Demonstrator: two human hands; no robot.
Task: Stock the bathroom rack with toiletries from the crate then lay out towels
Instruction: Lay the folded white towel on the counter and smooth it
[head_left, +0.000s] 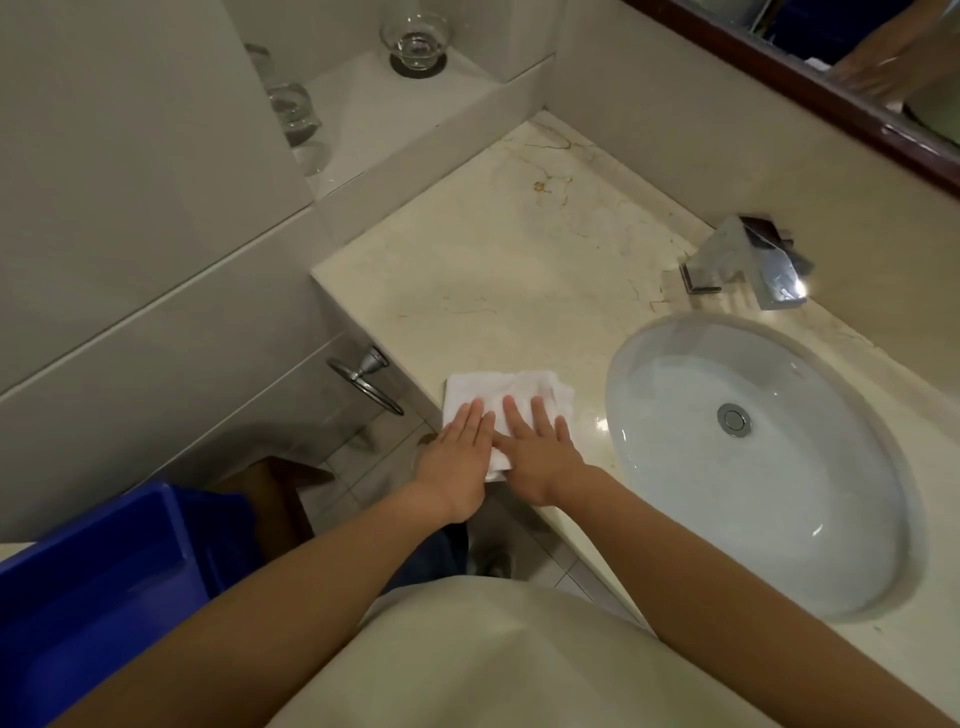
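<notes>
Towel (511, 391), near edge hidden under flat left hand (460, 467) and right hand (540, 457), fingers straight

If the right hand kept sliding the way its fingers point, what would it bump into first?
The right hand would cross the towel, then bare counter; first bump is probably the ledge wall.
</notes>
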